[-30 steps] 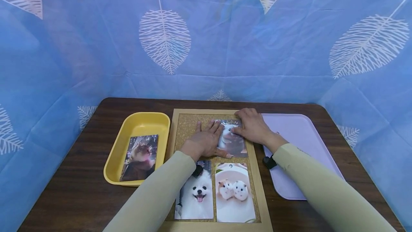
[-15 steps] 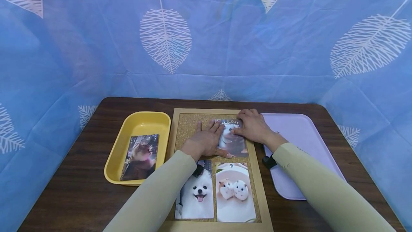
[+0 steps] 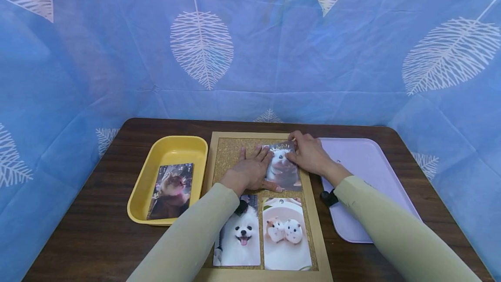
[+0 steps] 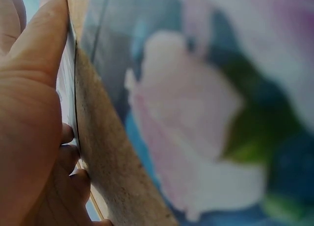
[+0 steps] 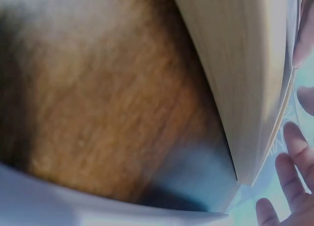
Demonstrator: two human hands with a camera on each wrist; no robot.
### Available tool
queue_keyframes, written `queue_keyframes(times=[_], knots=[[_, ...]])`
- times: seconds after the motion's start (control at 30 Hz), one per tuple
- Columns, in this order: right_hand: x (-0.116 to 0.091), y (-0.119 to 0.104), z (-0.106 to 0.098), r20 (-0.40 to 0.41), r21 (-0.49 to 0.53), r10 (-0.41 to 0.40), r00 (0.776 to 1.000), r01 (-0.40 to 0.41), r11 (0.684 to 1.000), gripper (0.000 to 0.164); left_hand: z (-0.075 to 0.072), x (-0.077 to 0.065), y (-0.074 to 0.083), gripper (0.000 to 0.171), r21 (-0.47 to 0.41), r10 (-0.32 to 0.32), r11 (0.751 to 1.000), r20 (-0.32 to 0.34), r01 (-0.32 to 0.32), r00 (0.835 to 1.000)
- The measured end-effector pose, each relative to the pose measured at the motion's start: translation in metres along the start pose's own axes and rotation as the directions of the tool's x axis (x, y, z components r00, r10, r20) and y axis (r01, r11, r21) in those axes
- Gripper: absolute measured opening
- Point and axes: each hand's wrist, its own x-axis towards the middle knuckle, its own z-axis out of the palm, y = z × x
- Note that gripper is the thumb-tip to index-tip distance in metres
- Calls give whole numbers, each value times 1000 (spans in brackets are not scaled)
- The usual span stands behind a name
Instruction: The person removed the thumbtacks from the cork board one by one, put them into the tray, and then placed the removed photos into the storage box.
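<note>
On a wood-framed corkboard lies a photo of a white hamster-like animal, near the top right. My left hand lies flat across the cork and the photo's left side, fingers spread. With thumb and fingers, my right hand pinches the photo's upper right edge, which looks slightly raised. In the left wrist view the left hand rests beside a blurred printed picture. Fingers of the right hand show at the right wrist view's edge, near the wooden frame.
Below are a white dog photo and a two-hamster photo, with a tack at the latter's top. A yellow tray at left holds a cat photo. A lilac tray stands at right on the dark table.
The upper right part of the white animal photo has shifted up slightly with my right hand, its edge now looking raised. My left hand stays in place.
</note>
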Motion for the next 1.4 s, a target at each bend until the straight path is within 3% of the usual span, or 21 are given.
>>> queue_keyframes(times=[0.27, 0.53, 0.9, 1.4], knots=[[-3, -2, 1, -47, 59, -47, 998, 49, 997, 43, -1, 1, 0, 116, 9, -1, 1000, -5, 1, 1000], [-7, -8, 1, -58, 218, 24, 998, -11, 976, 45, 1, 1, -1, 119, -26, -9, 1000, -14, 9, 1000], [-11, -6, -4, -107, 293, 65, 992, -31, 956, 46, -9, -7, 2, 119, -60, 14, 998, -39, -16, 999], [-22, -19, -27, -165, 405, 82, 983, -8, 914, 50, -29, -31, 2, 121, -156, 33, 986, -101, -49, 994]])
